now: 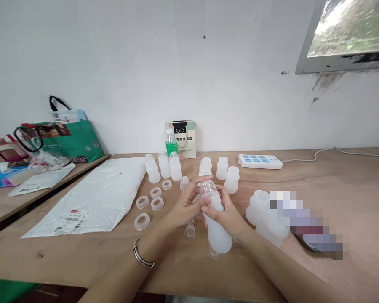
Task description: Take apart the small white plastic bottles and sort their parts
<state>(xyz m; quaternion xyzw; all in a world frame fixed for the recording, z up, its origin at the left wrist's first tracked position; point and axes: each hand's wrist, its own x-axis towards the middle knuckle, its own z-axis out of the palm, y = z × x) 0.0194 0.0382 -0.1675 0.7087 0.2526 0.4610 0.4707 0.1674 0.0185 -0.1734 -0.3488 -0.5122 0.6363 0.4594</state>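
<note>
My right hand (229, 216) is wrapped round a translucent white baby bottle (219, 235) tilted over the wooden table (334, 189). My left hand (185, 206) pinches the clear cap (208, 187) at the bottle's top. A metal bracelet (142, 254) is on my left wrist. Clear teats (190, 231) lie just under my hands. Several clear screw rings (142, 221) lie left of my hands.
Three capped bottles (164, 166) and open bottles (222, 168) stand behind. More bottle bodies (259, 208) lie right, beside a blurred patch. A plastic mailer bag (91, 198), green water bottle (170, 143), small paper bag (185, 139), power strip (260, 161), green tote (72, 141).
</note>
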